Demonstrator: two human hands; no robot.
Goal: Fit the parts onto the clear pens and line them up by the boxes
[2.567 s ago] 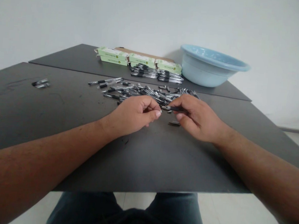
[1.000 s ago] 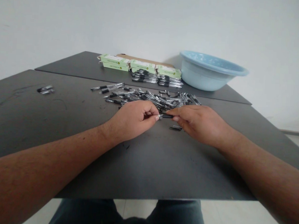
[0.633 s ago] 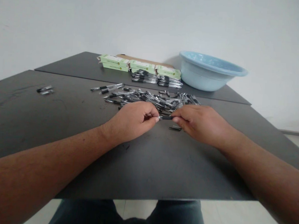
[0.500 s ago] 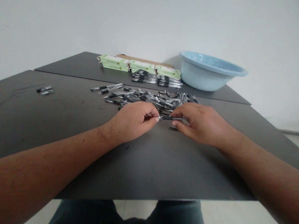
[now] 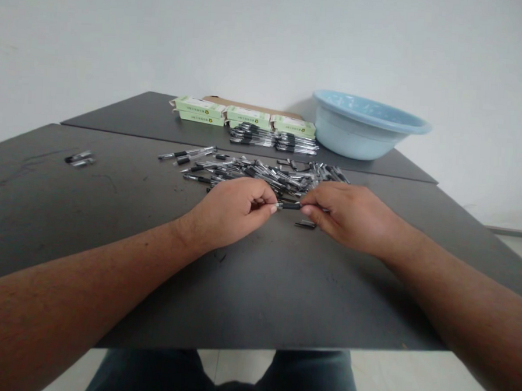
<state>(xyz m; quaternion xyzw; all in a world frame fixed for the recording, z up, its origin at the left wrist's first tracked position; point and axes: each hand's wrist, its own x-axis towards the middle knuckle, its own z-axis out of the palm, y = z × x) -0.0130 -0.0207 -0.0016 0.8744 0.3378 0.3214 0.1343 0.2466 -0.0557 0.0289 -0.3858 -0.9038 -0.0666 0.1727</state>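
Observation:
A clear gel pen with a black grip (image 5: 291, 206) lies level between my two hands, just in front of the pile. My left hand (image 5: 238, 209) pinches its left end, near the tip, between thumb and forefinger. My right hand (image 5: 347, 214) is closed on the pen just right of the black grip; its fingers hide the rest of the barrel. Behind my hands spreads a loose pile of pens and pen parts (image 5: 262, 171). A pen cap (image 5: 305, 224) lies on the table below my right fingertips.
Green-and-white boxes (image 5: 199, 112) stand along the back, with stacked pens (image 5: 253, 135) before them. A light blue basin (image 5: 365, 131) sits at the back right. Several small clear and black parts (image 5: 80, 158) lie far left on the dark table (image 5: 255, 300).
The pen end and my left hand have come together. My right fingers opened and closed along the barrel, and are now pinched beside the grip again. The view tilted up slightly.

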